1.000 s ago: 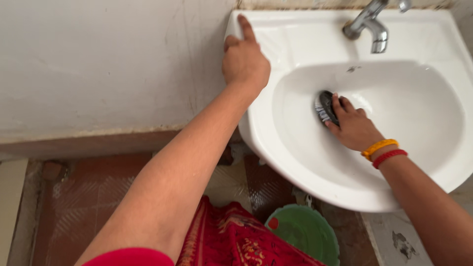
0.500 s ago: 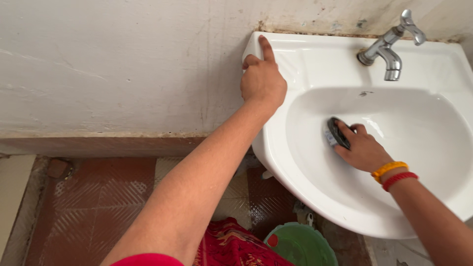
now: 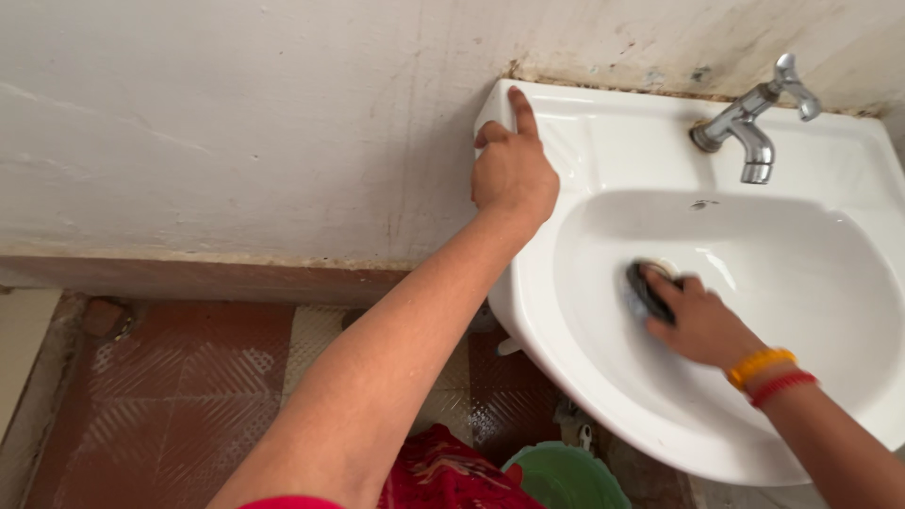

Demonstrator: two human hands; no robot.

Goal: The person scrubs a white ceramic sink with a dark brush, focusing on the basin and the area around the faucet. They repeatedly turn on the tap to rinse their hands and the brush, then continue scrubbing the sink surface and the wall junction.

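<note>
**Inspector:** Head view, the only one. Report your hands, with the basin as reference.

**Me:** My left hand [image 3: 512,174] rests on the back left corner of the white basin [image 3: 603,141], where it meets the wall [image 3: 236,141]. The index finger is stretched up along the rim, the other fingers curled over the edge. It holds nothing; it only braces. My right hand [image 3: 702,325] is inside the bowl, on its left slope, fingers clamped around a dark scrubbing brush [image 3: 645,288] pressed against the porcelain.

**Inspector:** How does the brush handle?

**Me:** I judge it light and stiff-backed, small enough to fit under the palm. It is likely wet, so it may be slippery. The best hold is over its back with fingertips hooked around the far edge, as now. The bristle side is hidden from me.

**Inspector:** Surroundings?

**Me:** A metal tap [image 3: 749,123] stands at the back of the basin, right of my left hand, well apart from the brush. Orange and red bangles [image 3: 768,372] sit on my right wrist. Below the basin lie a green tub [image 3: 566,476], red patterned cloth [image 3: 452,476] and reddish floor tiles [image 3: 179,377].
</note>
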